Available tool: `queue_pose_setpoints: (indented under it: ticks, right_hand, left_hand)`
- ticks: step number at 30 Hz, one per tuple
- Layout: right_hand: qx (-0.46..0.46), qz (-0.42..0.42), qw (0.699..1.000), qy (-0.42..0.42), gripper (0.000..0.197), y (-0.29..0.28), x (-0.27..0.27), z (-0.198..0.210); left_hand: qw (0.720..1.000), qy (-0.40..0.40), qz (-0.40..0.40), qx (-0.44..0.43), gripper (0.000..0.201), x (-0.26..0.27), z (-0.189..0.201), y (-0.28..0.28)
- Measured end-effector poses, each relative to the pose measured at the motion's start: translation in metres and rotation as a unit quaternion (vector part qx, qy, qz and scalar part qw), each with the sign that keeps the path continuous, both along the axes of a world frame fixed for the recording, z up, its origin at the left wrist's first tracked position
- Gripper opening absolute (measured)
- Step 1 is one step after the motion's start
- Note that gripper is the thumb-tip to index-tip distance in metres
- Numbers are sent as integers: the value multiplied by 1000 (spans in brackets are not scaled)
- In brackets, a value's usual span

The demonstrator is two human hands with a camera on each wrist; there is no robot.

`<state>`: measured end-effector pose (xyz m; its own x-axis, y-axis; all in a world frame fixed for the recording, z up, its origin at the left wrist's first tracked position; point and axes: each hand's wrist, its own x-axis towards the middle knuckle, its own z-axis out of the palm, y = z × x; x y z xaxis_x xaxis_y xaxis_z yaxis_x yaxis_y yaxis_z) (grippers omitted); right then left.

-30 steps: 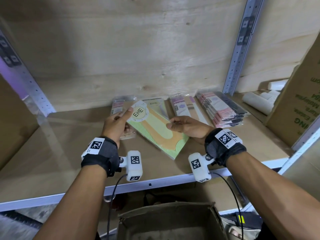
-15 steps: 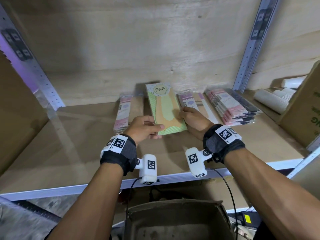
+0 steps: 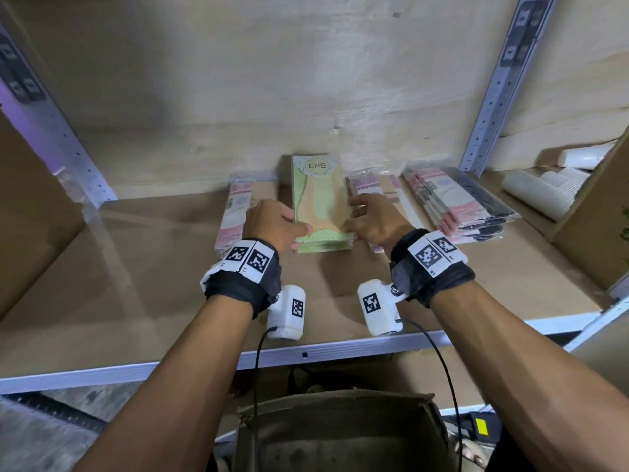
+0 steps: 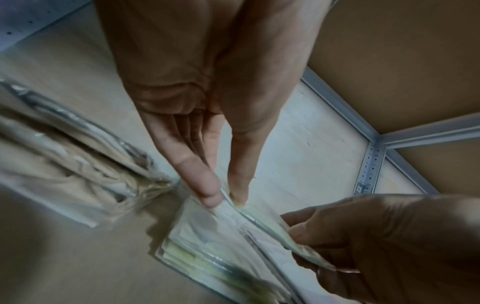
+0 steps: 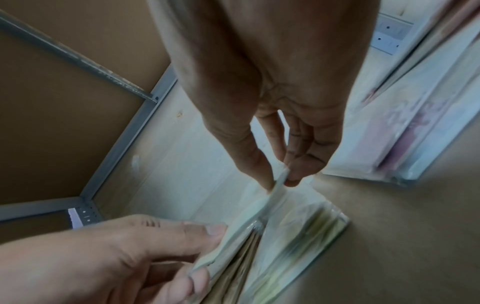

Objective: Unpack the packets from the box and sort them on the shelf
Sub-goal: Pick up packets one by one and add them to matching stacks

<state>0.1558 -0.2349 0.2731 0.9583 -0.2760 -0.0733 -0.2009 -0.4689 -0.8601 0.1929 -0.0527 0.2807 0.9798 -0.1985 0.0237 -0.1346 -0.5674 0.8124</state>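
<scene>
Box: one open brown cardboard box sits nearest, below the front rail of the shelf, between the two forearms.
Shelf: one brown board with a pale metal front rail, a plywood back wall and perforated metal uprights at left and right.
Hands: two, each with a black wrist strap carrying white coded tags and a small white camera.
Left grip: the left hand pinches the near left edge of the top green packet; in the left wrist view thumb and forefinger close on its thin edge.
Right grip: the right hand pinches the right edge of the same packet between curled fingers and thumb, as the right wrist view shows.
Green packets: a small stack lies flat in the middle of the shelf, long side running near to far, far end close to the back wall. The top one is green and tan with a round "ENE" label at its far end; I cannot count those beneath it.
Pink packets, left: one low pile, just left of the green stack, partly behind the left hand.
Purple-topped packets: one pile, just right of the green stack, behind the right hand.
Pink and black packets: one taller stack, further right.
Far right: white rolls beside a printed carton.
</scene>
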Motion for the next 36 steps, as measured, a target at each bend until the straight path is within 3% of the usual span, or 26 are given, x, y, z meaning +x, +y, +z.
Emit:
queue_pose_setpoints:
  ticks: [3, 6, 11, 20, 36]
  right_hand:
    - [-23, -17, 1000, 5, 66, 0, 3, 0]
    - [-44, -21, 999, 7, 60, 1, 5, 0]
    - [-72, -21, 997, 21, 47, 3, 6, 0]
    - [-139, -3, 989, 58, 48, 6, 6, 1]
    - [-143, 33, 987, 66, 53, 3, 4, -3]
  left_hand:
    - [998, -6, 21, 55, 26, 2, 8, -7]
    - [994, -3, 38, 106, 43, 6, 10, -12]
    - [982, -15, 43, 184, 44, 9, 9, -19]
    - [967, -24, 47, 248, 35, 14, 1, -28]
    - [956, -48, 66, 280, 25, 15, -3, -36]
